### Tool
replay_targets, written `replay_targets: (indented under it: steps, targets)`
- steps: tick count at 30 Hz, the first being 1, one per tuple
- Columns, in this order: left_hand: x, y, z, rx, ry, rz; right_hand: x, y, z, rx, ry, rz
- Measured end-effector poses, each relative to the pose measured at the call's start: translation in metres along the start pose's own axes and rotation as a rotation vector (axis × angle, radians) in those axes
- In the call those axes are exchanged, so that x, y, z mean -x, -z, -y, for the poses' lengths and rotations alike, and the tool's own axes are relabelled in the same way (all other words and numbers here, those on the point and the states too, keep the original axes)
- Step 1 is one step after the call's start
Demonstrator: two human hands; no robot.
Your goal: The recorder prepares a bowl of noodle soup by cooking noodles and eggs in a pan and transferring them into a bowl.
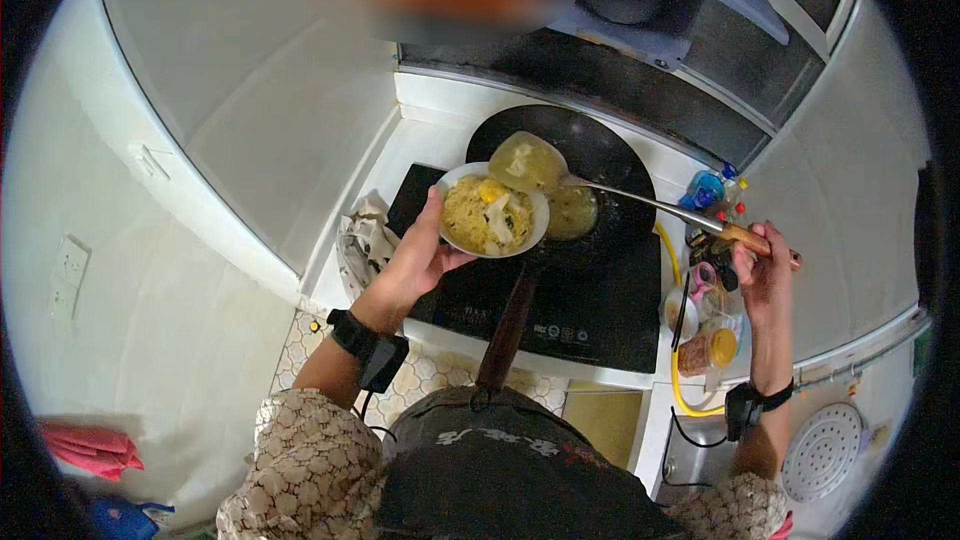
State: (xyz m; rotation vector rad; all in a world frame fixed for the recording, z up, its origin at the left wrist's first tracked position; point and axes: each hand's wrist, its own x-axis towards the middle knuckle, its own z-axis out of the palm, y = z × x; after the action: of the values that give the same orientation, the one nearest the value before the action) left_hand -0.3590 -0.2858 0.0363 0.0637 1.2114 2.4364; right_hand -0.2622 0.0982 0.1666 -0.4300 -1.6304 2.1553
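My left hand [420,255] holds a white bowl [543,229] by its left side. In the bowl lie noodles [466,211] with a yolk-like yellow piece and pale strips on top. My right hand [761,274] is closed around the wooden handle of a metal wok spatula [652,201]. The spatula's broad head, with broth and a pale piece on it, is over the bowl's upper right rim. Behind and below the bowl is a black wok [600,142] with some yellowish broth [574,214] in it. The wok's dark handle [510,330] points towards me.
The wok stands on a black cooktop [600,307]. Along its right are a jar with a yellow lid [709,351], a small bowl [679,313], bottles [705,191] and a yellow hose [679,390]. A cloth [364,244] lies at the left; a sink [694,457] is at the lower right.
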Motion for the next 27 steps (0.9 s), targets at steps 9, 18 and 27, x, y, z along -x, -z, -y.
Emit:
replay_targets:
  steps: [9, 18, 27]
  targets:
    - [-0.002, -0.003, -0.002, -0.026, 0.001, -0.04, 0.032, 0.001, 0.017, 0.208, 0.562, 0.191]
    - [0.001, -0.006, 0.0, 0.021, -0.049, 0.026, 0.007, 0.04, -0.019, -0.173, -0.001, 0.024]
    - [0.022, -0.002, 0.006, 0.009, -0.048, -0.134, -0.007, 0.007, -0.059, 0.418, 0.406, 0.139]
